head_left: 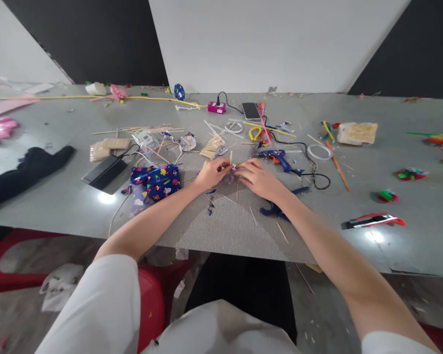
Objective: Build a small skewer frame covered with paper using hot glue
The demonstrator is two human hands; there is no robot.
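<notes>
My left hand (pixel 213 174) is closed in a pinch at the table's middle, its fingertips at the base of a short pale wooden stick (pixel 231 156) that stands upright. Facing it, my right hand (pixel 256 178) has its fingers bent in toward the same spot, where a tiny white bit shows at the tips; its thumb is hidden. Just beneath the fingers is a small purplish bundle (pixel 228 179), too covered to make out. Right of my right hand lies a blue glue gun (pixel 278 158), and dark blue pliers-like cutters (pixel 276 210) rest partly under my right forearm.
Left are a patterned blue cloth pouch (pixel 162 182), a black box-shaped device (pixel 106 173) and wooden stick bundles (pixel 115 143). A phone (pixel 251 111) and a magenta socket block (pixel 216 107) lie behind. A black cable (pixel 305 144) winds rightward; a box cutter (pixel 372 220) lies far right.
</notes>
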